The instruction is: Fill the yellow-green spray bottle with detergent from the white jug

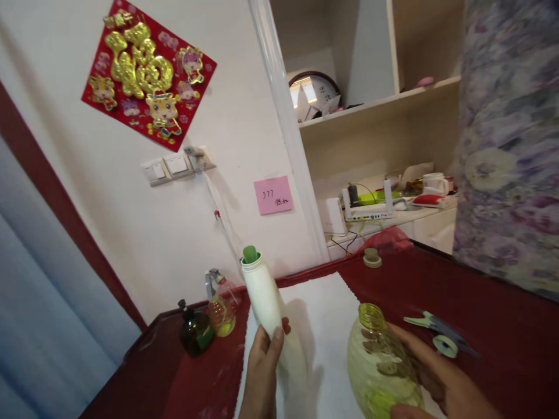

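White bottle [265,297] upright in left hand [261,372], right hand [441,378] cupping yellow bottle [381,364], tilted

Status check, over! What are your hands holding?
Left hand grips white bottle, upright. Right hand holds yellow-green bottle, uncapped. Scissors and tape roll beside it.

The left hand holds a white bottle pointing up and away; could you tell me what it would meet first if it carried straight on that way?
Probably the white wall, near the pink note. The left hand tilts the white bottle up toward it, though depth is unclear.
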